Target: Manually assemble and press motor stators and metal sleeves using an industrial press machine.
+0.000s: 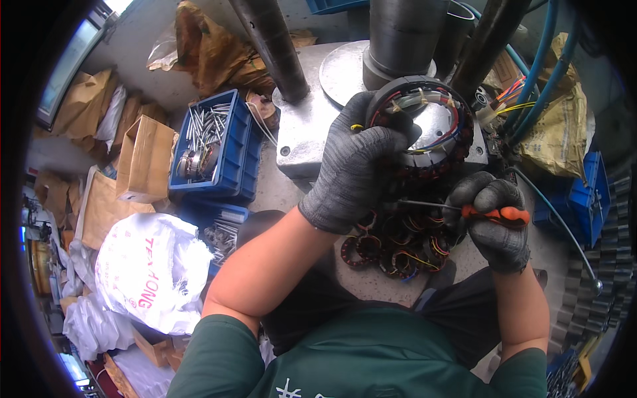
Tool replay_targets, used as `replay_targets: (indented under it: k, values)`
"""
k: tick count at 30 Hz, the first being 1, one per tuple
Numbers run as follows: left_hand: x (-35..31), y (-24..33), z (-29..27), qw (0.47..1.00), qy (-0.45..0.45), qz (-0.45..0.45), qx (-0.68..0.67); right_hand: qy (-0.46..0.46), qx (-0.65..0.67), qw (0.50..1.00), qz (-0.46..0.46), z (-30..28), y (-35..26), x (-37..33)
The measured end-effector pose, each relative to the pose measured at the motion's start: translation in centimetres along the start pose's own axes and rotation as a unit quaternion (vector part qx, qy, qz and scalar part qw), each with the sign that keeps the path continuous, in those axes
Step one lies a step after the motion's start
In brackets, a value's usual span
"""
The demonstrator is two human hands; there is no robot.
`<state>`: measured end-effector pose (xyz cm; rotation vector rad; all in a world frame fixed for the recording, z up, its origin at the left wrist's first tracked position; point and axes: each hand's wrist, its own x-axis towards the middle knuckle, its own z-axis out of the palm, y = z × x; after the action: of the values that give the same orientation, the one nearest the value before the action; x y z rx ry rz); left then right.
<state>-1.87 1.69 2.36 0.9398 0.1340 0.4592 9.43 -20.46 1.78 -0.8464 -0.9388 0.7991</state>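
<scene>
My left hand [361, 149], in a dark grey glove, grips the left side of a ring-shaped motor stator [458, 142]. The stator is held up tilted in front of the press, its black outer ring and coloured wires showing. Lower right, my gloved right hand [494, 212] is closed round the orange handle of a screwdriver [511, 215]. The screwdriver's thin shaft points left, below the stator; I cannot tell whether its tip touches anything. Under both hands lie several more wound stators [361, 251] with loose wires.
A metal press base [298, 149] with upright steel columns [269, 46] stands ahead. To the left are a blue bin [229, 159] of metal shafts, a cardboard box [146, 159] and a white sack [149, 272]. Blue hoses [544, 73] and another blue bin [590, 199] are at the right.
</scene>
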Motion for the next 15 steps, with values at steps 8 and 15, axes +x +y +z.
replay_targets:
  k: [8,15]
  values:
    - [-0.24,0.2,0.22,1.0,0.013,0.01,0.017,0.025,-0.076,0.995,-0.054,0.02,0.2,0.11]
    - [-0.47,-0.69,-0.02,0.981,-0.008,0.112,0.155,0.048,-0.129,0.99,-0.025,0.57,-0.15,0.01]
